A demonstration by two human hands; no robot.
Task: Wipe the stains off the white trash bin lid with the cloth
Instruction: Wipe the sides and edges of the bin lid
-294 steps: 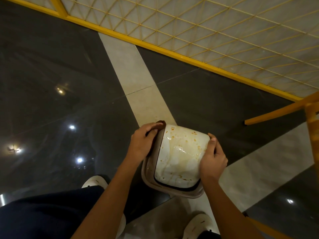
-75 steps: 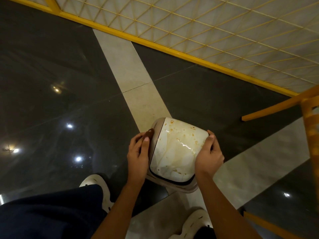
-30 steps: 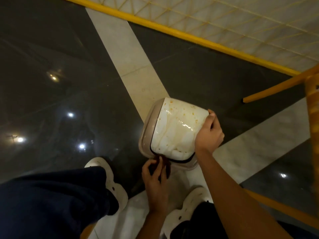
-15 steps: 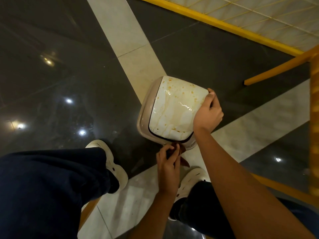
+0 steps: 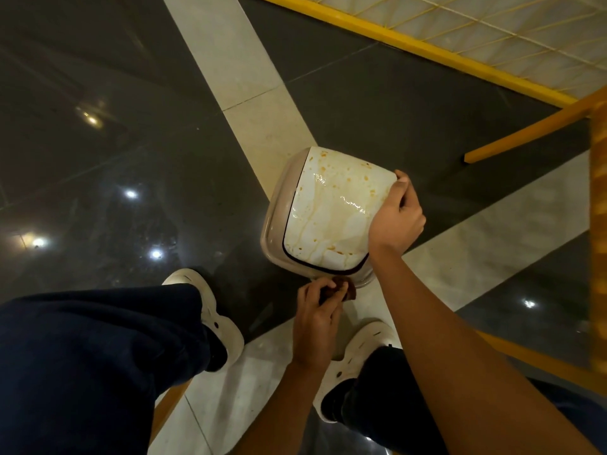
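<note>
- On the dark shiny floor, just ahead of both hands, stands a small trash bin with a white lid on top.
- The right hand has its grip closed on the right edge of the lid. The thumb lies by the far corner and the fingers curl over the side.
- The left hand has its grip closed on a dark brown cloth. The fingers are bunched round it, and only a bit of cloth pokes out.
- The cloth is at the near edge of the bin, just below the lid's dark rim. It seems to touch the bin's side, not the white top.
- The lid is dirty with orange-brown stains. Spots sit at the far edge, away from the left grip, and thin drip lines run down toward it.
- Part of the lid looks wet and shines close to the right grip.
- 2 white shoes show: 1 shoe to the left of the left grip, and the other shoe just behind it, between the 2 arms.
- Dark blue trousers fill the near left corner.
- A pale stripe in the floor runs away past the bin.
- A yellow bar lies far beyond the right grip.
</note>
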